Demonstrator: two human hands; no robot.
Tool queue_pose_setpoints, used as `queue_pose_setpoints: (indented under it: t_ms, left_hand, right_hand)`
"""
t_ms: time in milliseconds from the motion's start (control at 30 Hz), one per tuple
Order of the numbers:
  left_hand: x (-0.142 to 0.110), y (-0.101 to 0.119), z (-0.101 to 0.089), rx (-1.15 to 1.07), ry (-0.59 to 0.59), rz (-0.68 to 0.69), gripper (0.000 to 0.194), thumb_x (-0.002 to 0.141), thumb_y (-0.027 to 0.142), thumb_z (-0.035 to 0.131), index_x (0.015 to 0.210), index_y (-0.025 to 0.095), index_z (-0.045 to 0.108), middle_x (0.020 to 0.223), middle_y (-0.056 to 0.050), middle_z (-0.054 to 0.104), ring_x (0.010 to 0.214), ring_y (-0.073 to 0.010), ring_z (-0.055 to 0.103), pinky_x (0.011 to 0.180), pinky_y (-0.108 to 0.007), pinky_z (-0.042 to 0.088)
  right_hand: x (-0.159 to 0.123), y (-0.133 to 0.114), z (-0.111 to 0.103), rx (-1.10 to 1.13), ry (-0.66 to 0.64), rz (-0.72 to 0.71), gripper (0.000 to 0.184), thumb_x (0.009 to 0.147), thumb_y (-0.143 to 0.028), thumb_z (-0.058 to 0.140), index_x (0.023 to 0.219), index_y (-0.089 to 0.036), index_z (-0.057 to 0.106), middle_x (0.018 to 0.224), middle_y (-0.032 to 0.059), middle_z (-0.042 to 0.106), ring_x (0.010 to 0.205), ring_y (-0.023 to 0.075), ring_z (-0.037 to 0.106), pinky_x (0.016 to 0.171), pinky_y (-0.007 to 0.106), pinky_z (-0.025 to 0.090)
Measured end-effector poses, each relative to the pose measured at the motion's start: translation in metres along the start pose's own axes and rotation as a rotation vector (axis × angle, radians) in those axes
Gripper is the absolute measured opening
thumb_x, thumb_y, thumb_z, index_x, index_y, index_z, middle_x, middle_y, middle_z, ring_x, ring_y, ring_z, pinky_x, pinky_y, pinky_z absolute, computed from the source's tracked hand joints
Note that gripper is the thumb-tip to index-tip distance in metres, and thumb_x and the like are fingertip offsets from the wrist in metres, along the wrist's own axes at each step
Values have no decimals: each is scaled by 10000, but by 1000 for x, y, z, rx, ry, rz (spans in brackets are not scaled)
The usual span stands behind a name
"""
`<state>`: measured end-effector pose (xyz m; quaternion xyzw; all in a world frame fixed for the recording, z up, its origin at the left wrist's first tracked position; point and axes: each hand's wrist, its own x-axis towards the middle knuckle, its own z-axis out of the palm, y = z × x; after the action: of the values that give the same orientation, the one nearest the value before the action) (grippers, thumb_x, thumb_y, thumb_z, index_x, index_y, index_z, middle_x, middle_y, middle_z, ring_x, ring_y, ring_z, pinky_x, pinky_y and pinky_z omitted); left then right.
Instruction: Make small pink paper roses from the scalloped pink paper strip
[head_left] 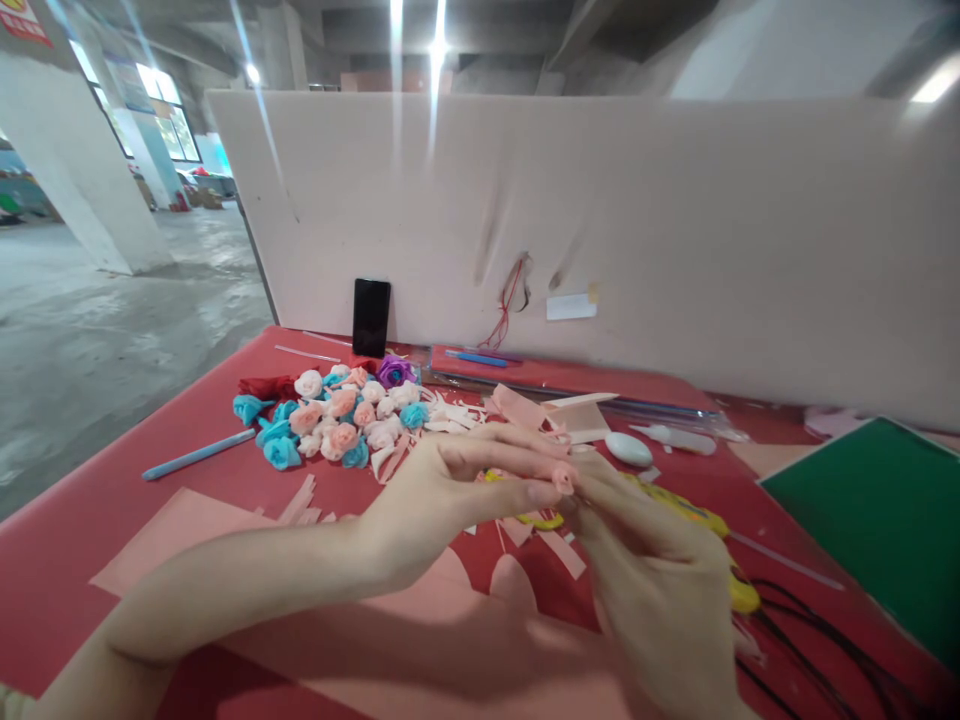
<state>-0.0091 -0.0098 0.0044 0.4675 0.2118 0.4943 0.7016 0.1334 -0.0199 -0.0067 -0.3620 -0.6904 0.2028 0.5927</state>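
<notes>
A small rolled pink paper bud sits between the fingertips of both hands, above the table. My left hand comes in from the left and pinches it between thumb and fingers. From the right, my right hand meets it with its fingers closed against the bud; some of its fingertips are hidden. Beneath the hands lies a pink sheet with rounded cut edges. Among pink paper scraps, a yellow-handled tool shows partly below the fingers. A yellow glue gun is mostly covered by my right hand.
Finished paper roses in pink, white, blue and purple are heaped at the back left. A phone leans on the white board. A blue stick, white oval object, small bottle, green board and black cables lie around.
</notes>
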Motion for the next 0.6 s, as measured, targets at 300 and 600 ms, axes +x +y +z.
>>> queue_pose_setpoints:
  t_ms: [300, 600]
  left_hand:
    - [-2, -5, 4, -71, 14, -4, 173, 702, 70, 688, 610, 205, 745, 874, 8, 564, 723, -44, 548, 689, -151, 500]
    - [-2, -7, -1, -22, -40, 5, 150, 708, 116, 708, 683, 255, 759, 1004, -27, 569, 1114, -182, 517, 719, -185, 510]
  right_hand:
    - [-4, -6, -2, 20, -8, 94, 238, 791, -178, 606, 766, -380, 730, 652, -31, 670, 583, 175, 605, 525, 300, 533]
    - [-12, -5, 2, 35, 68, 122, 260, 784, -183, 644, 906, -407, 698, 766, -70, 710, 669, 138, 657, 623, 250, 561]
